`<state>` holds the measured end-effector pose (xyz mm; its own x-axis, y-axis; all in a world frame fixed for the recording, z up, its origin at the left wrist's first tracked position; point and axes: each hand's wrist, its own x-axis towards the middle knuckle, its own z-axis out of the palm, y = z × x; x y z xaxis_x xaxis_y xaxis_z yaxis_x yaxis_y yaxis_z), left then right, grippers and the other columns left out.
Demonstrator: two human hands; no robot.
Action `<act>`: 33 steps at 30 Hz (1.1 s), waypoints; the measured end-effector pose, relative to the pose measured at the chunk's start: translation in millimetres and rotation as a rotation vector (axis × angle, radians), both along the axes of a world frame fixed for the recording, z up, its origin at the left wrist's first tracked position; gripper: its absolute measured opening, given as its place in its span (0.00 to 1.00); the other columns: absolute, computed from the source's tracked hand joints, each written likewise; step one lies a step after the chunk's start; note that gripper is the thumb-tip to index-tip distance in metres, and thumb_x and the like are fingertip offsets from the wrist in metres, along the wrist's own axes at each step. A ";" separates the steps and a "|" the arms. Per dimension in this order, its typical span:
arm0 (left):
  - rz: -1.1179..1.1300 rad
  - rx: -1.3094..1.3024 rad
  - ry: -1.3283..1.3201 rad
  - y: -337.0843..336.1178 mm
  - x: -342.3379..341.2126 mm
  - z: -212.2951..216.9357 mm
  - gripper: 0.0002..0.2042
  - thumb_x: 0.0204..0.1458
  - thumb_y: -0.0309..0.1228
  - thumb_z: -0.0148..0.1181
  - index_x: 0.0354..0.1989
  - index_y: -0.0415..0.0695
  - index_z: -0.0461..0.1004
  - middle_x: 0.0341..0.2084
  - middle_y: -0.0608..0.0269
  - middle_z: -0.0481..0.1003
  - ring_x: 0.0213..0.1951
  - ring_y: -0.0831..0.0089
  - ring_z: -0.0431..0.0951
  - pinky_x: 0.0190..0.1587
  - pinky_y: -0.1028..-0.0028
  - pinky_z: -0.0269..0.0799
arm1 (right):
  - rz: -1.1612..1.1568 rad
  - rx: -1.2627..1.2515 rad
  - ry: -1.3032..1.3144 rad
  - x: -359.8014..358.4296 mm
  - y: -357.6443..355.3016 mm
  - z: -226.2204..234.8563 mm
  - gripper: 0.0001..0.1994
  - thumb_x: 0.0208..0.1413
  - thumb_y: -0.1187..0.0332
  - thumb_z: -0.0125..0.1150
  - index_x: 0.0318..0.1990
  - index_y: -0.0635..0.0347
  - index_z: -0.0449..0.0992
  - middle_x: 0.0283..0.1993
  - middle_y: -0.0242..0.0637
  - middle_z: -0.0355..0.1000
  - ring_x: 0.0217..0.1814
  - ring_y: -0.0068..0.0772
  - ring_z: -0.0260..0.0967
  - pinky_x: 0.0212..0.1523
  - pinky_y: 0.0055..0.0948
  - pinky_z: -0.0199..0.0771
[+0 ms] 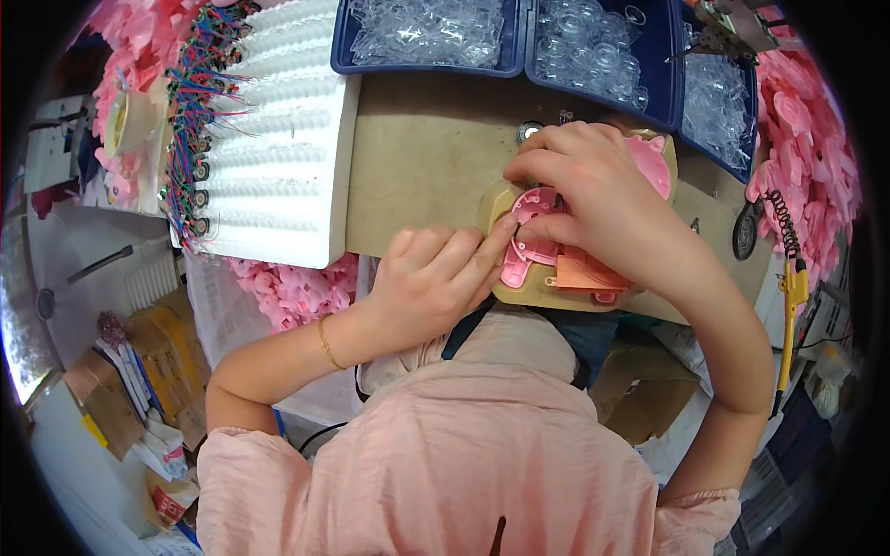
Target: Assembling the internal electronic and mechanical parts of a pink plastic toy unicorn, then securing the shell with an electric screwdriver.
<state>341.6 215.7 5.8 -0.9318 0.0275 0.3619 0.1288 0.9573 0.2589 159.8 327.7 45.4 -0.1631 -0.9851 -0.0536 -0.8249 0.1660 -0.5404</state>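
A pink molded plastic shell (536,202), hollow side up with small posts inside, lies in a tan holding block (501,199) near the table's front edge. My left hand (428,283) comes in from the left, fingers curled, its index fingertip and thumb at the shell's left edge. Over the shell arches my right hand (593,190), thumb and fingers bent together inside it; whatever they pinch is hidden. An orange flat piece (586,272) lies on the block under my right wrist. Another pink shell part (652,165) sits at the block's far right, partly behind my hand.
Blue bins (524,46) of clear plastic parts line the table's far side. On the left, a white ridged foam tray (287,139) carries small round components with colored wires (199,167). Pink parts (807,139) are heaped at right, near a yellow tool with a coiled cord (794,287).
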 end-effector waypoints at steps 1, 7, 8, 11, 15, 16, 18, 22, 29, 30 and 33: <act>0.003 0.000 0.003 -0.1 1.6 2.2 0.21 0.44 0.34 0.60 0.50 0.44 0.72 0.24 0.72 0.65 0.28 0.77 0.64 0.29 0.76 0.56 | -0.005 -0.012 0.014 1.8 -0.3 1.0 0.16 0.36 0.66 0.66 0.36 0.58 0.74 0.38 0.34 0.67 0.46 0.37 0.62 0.50 0.34 0.57; -0.149 -0.219 -0.075 -4.7 -2.3 12.0 0.24 0.38 0.30 0.54 0.48 0.31 0.70 0.23 0.69 0.65 0.28 0.74 0.64 0.26 0.78 0.57 | 0.124 0.286 0.121 -4.3 -23.3 19.6 0.16 0.38 0.64 0.66 0.37 0.58 0.74 0.39 0.35 0.68 0.46 0.37 0.63 0.51 0.35 0.56; -0.198 -0.274 -0.113 -4.6 -5.2 17.4 0.25 0.37 0.30 0.52 0.47 0.30 0.70 0.22 0.69 0.65 0.28 0.74 0.64 0.26 0.78 0.57 | 0.124 0.291 0.124 -6.1 -23.4 19.3 0.16 0.38 0.64 0.66 0.37 0.58 0.74 0.39 0.35 0.68 0.46 0.37 0.63 0.51 0.35 0.56; -0.253 -0.330 -0.127 -4.3 -10.8 20.8 0.23 0.36 0.27 0.55 0.45 0.32 0.72 0.20 0.68 0.64 0.25 0.73 0.64 0.24 0.78 0.59 | 0.085 0.278 0.050 -10.8 -19.9 19.3 0.16 0.39 0.64 0.66 0.37 0.57 0.74 0.38 0.35 0.69 0.46 0.37 0.63 0.51 0.34 0.56; -0.203 0.133 -0.104 -24.0 -16.1 22.0 0.20 0.37 0.25 0.61 0.45 0.39 0.74 0.20 0.68 0.65 0.24 0.72 0.64 0.25 0.76 0.62 | -0.009 0.068 0.036 -10.2 -0.6 30.4 0.14 0.41 0.65 0.65 0.37 0.58 0.73 0.39 0.37 0.69 0.49 0.37 0.64 0.54 0.33 0.55; -0.138 0.210 -0.111 -23.1 -12.4 19.1 0.19 0.39 0.25 0.61 0.45 0.44 0.75 0.21 0.68 0.66 0.25 0.71 0.66 0.27 0.74 0.62 | -0.073 -0.125 0.050 -8.5 8.7 34.7 0.14 0.41 0.67 0.65 0.36 0.59 0.73 0.40 0.38 0.69 0.49 0.38 0.64 0.54 0.32 0.56; -0.113 0.184 -0.095 -18.1 -7.8 19.7 0.19 0.40 0.26 0.61 0.45 0.45 0.75 0.22 0.68 0.67 0.25 0.72 0.66 0.27 0.74 0.63 | -0.245 -0.126 -0.026 -9.2 33.5 46.6 0.13 0.42 0.69 0.64 0.36 0.61 0.73 0.40 0.38 0.69 0.48 0.37 0.65 0.53 0.31 0.59; -0.001 0.282 -0.021 -13.1 -39.4 40.8 0.12 0.41 0.28 0.62 0.37 0.44 0.76 0.25 0.64 0.68 0.29 0.66 0.67 0.31 0.69 0.63 | -0.456 0.061 -0.199 -5.9 77.0 53.8 0.10 0.44 0.73 0.62 0.35 0.65 0.72 0.39 0.39 0.69 0.43 0.36 0.67 0.46 0.29 0.65; 0.041 0.319 -0.077 5.4 -86.8 37.2 0.05 0.43 0.26 0.60 0.27 0.40 0.70 0.30 0.60 0.69 0.34 0.60 0.68 0.39 0.66 0.63 | -0.406 -0.123 -0.118 18.1 82.0 45.8 0.05 0.44 0.76 0.60 0.29 0.63 0.71 0.34 0.38 0.68 0.37 0.39 0.66 0.37 0.32 0.66; 0.055 0.564 -0.088 1.2 -84.0 30.6 0.05 0.44 0.26 0.59 0.27 0.40 0.70 0.28 0.59 0.70 0.34 0.61 0.69 0.39 0.67 0.64 | -0.409 -0.158 -0.128 29.9 85.0 46.0 0.05 0.44 0.76 0.61 0.29 0.62 0.71 0.34 0.37 0.68 0.36 0.38 0.66 0.37 0.32 0.66; 0.150 1.173 -0.260 7.4 -76.8 33.2 0.04 0.47 0.26 0.57 0.30 0.39 0.71 0.26 0.57 0.72 0.33 0.61 0.70 0.39 0.68 0.64 | -0.467 -0.200 -0.189 61.1 103.1 37.0 0.06 0.42 0.74 0.63 0.28 0.60 0.72 0.33 0.37 0.68 0.37 0.37 0.67 0.37 0.32 0.66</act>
<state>264.8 223.1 39.0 -0.9463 -0.3061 -0.1041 -0.1482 0.1245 0.9811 220.9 430.8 82.4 -0.5917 -0.8042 0.0567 -0.5736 0.3705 -0.7306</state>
